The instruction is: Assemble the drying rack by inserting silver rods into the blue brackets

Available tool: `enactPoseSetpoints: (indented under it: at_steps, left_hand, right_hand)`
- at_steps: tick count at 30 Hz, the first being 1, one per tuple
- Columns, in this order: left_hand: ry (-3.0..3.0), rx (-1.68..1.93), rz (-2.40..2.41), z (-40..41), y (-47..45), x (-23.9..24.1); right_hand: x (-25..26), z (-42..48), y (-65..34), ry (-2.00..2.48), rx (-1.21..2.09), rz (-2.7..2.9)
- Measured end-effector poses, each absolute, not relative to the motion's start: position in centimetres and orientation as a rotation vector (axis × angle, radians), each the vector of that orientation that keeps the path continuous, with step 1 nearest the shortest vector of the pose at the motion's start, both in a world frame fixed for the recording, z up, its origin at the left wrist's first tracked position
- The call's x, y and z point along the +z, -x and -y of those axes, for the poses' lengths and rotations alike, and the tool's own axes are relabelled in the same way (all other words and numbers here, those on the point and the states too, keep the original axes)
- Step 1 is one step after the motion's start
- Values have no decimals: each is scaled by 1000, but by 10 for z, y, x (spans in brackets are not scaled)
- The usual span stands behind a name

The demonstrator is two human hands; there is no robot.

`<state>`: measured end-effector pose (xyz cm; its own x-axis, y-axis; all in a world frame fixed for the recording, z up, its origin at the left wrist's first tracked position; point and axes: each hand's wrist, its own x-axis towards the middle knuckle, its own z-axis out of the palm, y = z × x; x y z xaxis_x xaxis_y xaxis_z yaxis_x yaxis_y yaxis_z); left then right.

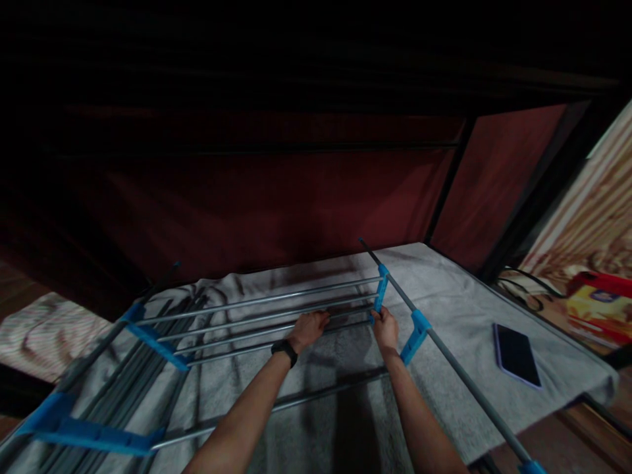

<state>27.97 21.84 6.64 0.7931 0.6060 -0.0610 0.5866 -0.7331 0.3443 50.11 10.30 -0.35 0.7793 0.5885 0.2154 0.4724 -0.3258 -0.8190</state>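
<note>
A partly assembled rack of grey metal tubes and blue plastic brackets lies over a grey cloth. My left hand, wearing a black wristband, is closed around a crosswise metal tube near the rack's middle. The fingers of my right hand pinch the lower end of the blue bracket, where the tubes meet it. A second blue bracket sits nearer on the long right side tube. On the left, another blue bracket bears the other tube ends, and a larger bracket joins the front tube.
Several loose grey tubes lie bundled under the rack's left side. A phone rests on the grey cloth at right. Beyond stand a red panel, a dark frame post and a red-and-yellow package.
</note>
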Motion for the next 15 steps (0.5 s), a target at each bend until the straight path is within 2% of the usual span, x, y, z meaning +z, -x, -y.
enactPoseSetpoints:
  at_steps: [15]
  left_hand:
    - [-2697,139,-885,-213,-273,66]
  right_hand:
    - [-1,-102,-498,2000,147,799]
